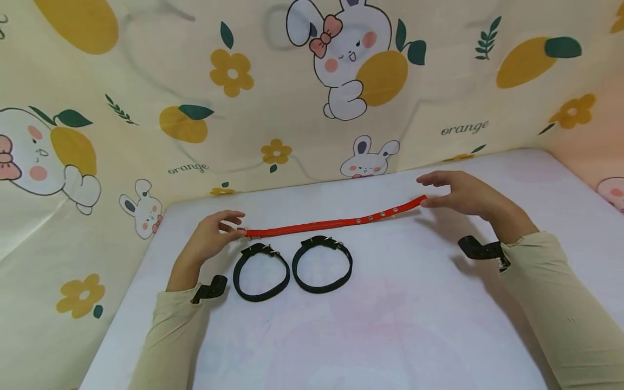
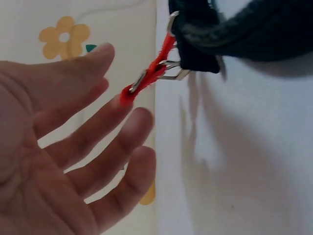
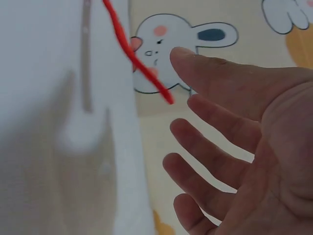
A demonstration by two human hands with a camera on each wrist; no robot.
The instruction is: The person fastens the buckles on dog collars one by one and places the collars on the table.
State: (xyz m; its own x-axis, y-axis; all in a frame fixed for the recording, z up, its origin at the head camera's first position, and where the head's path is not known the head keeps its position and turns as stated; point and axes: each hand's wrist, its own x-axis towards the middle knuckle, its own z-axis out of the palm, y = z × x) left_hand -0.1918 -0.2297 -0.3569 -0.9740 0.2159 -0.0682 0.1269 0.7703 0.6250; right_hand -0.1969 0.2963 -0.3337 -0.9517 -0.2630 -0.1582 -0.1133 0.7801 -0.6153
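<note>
A red collar strap point(image 1: 336, 222) with metal eyelets lies stretched out straight on the white tabletop point(image 1: 390, 325). My left hand point(image 1: 219, 230) is at its buckle end. In the left wrist view the hand point(image 2: 98, 142) is flat with straight fingers, and one fingertip touches the red buckle end point(image 2: 146, 81). My right hand point(image 1: 453, 192) hovers at the strap's other tip with fingers spread point(image 3: 220, 147). The red tip point(image 3: 132, 56) lies just off the fingertips. Two black collars, buckled into rings point(image 1: 258, 249) point(image 1: 319, 242), lie side by side just in front of the strap.
A cream cloth printed with bunnies and oranges point(image 1: 341, 81) rises behind and left of the table. The table's left edge runs close past my left forearm. A black collar's buckle point(image 2: 244, 34) lies close to the red buckle end.
</note>
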